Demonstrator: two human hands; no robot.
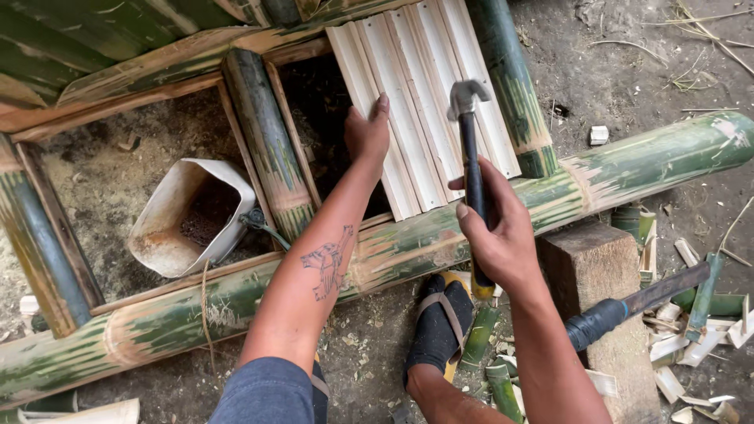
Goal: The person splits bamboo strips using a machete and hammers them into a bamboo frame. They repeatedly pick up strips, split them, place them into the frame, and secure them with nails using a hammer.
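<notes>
Pale split bamboo slats (424,94) lie ridged over the green frame (393,251); left hand (367,132) lies flat, grip open, right hand (496,235) grip clamped on the hammer (471,141).

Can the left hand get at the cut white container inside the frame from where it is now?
Probably yes: the left hand rests on the slats, and only the low bamboo crosspiece separates it from the open-topped container.

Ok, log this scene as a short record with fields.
left hand: flat on the pale split slats, at their left edge
right hand: gripping the hammer, head raised over the slats
frame: green bamboo poles with slats lying across
nearby: cut white container inside the frame; wood block with a long blade on it
foot: dark sock and sandal
</notes>
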